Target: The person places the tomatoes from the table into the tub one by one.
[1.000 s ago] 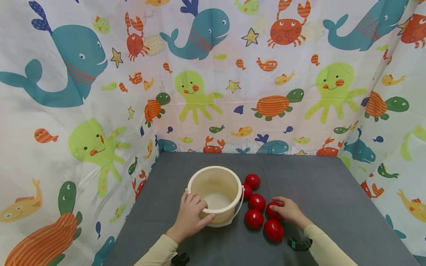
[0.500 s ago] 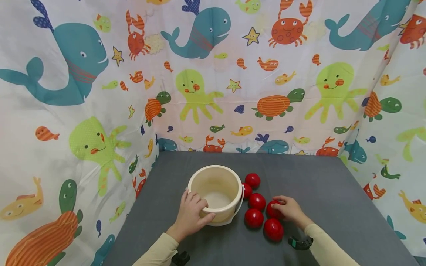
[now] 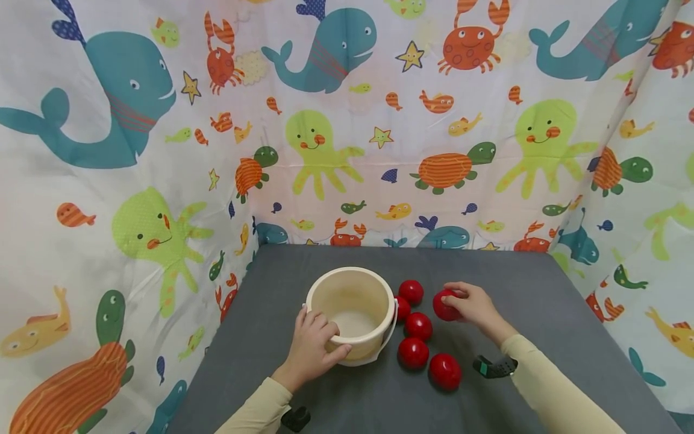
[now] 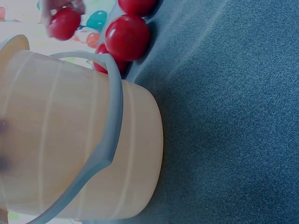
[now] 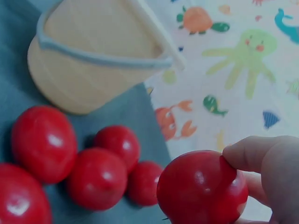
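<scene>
A cream bucket (image 3: 347,289) with its handle hanging down stands on the dark table. My left hand (image 3: 311,346) grips its near-left rim, fingers over the edge. No contents show inside it in the head view. To the right, my right hand (image 3: 477,306) pinches a glossy red tomato (image 3: 444,305) between thumb and fingers, held above the table. In the right wrist view this tomato (image 5: 201,186) fills the lower middle, with the thumb on its top. Several other red tomatoes (image 3: 414,353) lie between the bucket and the right forearm.
The grey table (image 3: 520,283) reaches back to a white curtain (image 3: 379,96) printed with sea animals, which also hangs at the left and right. The bucket's handle (image 3: 387,334) hangs beside the tomatoes on its right. Both wrists carry dark bands.
The right hand has lifted one tomato out of the group, moving it up and away toward the back of the table. The left hand and bucket stay put.
</scene>
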`<action>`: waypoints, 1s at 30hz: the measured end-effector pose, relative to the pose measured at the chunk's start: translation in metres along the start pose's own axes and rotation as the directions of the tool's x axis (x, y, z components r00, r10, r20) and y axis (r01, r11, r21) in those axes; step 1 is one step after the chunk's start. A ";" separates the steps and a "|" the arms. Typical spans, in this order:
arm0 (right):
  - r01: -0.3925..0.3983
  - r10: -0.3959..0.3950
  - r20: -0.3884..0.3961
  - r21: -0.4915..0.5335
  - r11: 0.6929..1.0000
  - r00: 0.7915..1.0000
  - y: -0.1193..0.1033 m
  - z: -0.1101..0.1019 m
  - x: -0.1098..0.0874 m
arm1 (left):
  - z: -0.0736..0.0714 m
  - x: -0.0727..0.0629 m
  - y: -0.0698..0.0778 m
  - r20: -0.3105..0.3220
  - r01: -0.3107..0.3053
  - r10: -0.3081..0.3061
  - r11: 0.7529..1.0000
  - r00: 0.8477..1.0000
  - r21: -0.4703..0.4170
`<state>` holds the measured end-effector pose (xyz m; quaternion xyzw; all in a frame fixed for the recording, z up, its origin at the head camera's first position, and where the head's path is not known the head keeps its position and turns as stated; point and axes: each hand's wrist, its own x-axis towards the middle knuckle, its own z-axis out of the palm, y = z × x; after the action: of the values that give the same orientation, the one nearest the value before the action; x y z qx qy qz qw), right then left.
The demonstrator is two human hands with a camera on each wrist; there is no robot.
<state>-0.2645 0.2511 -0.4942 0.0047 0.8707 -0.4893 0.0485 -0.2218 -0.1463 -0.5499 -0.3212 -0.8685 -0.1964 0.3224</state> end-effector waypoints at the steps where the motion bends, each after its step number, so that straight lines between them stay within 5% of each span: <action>1: 0.014 -0.014 -0.002 0.000 1.000 1.000 -0.005 -0.001 0.000 | 0.000 0.000 0.000 0.003 0.001 -0.001 1.000 1.000 0.000; 13: 0.132 -0.132 0.007 0.035 0.991 0.991 -0.078 0.019 0.004 | -0.002 0.001 0.002 0.012 0.005 -0.005 1.000 1.000 0.014; 23: 0.199 -0.207 0.097 0.079 0.977 0.974 -0.128 0.069 0.007 | -0.001 0.000 0.002 0.031 0.020 -0.020 1.000 0.999 0.006; 30: 0.165 -0.174 0.170 0.061 0.984 0.970 -0.147 0.114 0.021 | -0.001 0.002 0.002 0.031 0.025 -0.025 1.000 0.999 0.004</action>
<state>-0.2846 0.0764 -0.4299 -0.1115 0.8487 -0.5103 0.0827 -0.2210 -0.1445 -0.5477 -0.3128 -0.8776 -0.1939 0.3072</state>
